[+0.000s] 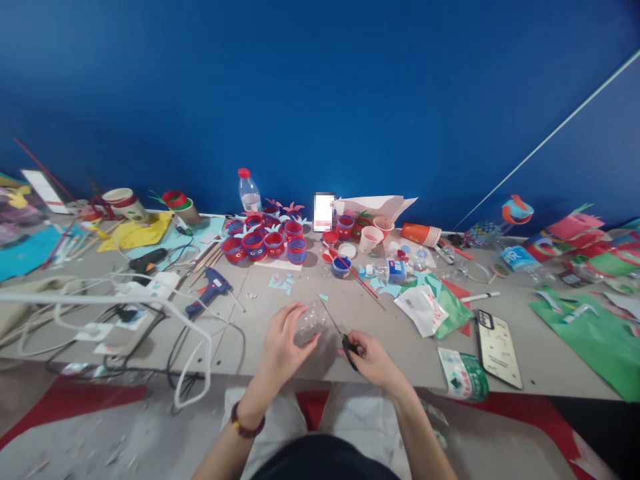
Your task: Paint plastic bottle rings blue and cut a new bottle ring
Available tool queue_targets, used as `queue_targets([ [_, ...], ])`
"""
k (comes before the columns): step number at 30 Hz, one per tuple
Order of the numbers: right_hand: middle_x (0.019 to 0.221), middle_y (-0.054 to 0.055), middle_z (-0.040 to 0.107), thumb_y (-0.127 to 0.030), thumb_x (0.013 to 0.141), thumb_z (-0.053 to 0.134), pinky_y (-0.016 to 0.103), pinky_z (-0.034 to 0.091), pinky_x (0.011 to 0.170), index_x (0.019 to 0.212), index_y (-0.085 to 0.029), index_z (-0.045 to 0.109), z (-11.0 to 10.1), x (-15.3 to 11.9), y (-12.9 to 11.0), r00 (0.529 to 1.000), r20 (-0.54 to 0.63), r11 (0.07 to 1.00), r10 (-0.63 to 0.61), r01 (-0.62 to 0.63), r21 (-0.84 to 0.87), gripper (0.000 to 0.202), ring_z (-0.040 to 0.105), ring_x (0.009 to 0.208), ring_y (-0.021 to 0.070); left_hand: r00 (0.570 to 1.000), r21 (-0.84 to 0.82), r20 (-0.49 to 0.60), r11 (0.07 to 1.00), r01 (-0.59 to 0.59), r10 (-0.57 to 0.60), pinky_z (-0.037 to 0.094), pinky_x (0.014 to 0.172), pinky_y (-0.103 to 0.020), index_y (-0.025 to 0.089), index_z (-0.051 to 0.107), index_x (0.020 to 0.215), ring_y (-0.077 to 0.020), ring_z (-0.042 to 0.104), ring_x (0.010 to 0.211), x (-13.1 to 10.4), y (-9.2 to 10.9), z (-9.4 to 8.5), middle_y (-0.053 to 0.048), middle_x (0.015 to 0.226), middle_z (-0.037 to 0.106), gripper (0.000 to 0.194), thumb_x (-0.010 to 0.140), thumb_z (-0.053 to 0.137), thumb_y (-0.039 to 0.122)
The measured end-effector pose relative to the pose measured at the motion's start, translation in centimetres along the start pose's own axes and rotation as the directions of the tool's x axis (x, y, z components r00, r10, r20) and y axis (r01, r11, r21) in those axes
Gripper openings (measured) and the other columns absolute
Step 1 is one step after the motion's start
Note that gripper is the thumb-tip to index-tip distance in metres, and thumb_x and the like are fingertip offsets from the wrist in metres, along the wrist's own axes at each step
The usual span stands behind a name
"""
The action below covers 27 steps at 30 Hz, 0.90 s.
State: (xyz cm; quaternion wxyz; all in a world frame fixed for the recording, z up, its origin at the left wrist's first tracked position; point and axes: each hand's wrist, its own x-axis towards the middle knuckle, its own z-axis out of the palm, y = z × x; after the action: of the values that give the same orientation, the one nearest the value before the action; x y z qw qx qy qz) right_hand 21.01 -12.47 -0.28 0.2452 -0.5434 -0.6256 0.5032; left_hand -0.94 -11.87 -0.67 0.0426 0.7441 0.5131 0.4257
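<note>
My left hand (285, 347) is wrapped round a clear plastic piece (311, 323), which looks like a cut part of a bottle. In my right hand (373, 360) is a pair of scissors (349, 345) with black handles. Its blades point up and left, close to the right side of the clear plastic; whether they touch it I cannot tell. Small light-blue paper scraps (281, 283) lie just beyond my hands. Behind these stands a group of small red and blue painted cups (254, 245) with eyes and paper leaves.
A blue glue gun (213, 291) and a power strip (135, 327) with loose cables lie to the left. At right are a small water bottle (395, 271), a white packet (421, 311), a phone (499, 348) and green sheets (590, 340). A red-capped bottle (249, 193) stands by the blue wall.
</note>
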Motion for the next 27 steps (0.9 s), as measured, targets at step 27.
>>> queue_targets([
  [27,0.061,-0.004,0.039,-0.039,0.077,0.056,0.025,0.027,0.056,0.063,-0.021,0.037,-1.6,-0.1,0.4,0.999,-0.014,0.989,-0.043,0.040,-0.142,0.030,0.034,0.059,0.0113,0.953,-0.404,0.265,0.879,0.251,-0.151,0.052,0.092,-0.040,0.022,0.050,0.121,-0.0217,0.063,0.102,0.8,0.9,-0.9,-0.009,0.118,0.059,0.056,0.072,0.076,0.026],
])
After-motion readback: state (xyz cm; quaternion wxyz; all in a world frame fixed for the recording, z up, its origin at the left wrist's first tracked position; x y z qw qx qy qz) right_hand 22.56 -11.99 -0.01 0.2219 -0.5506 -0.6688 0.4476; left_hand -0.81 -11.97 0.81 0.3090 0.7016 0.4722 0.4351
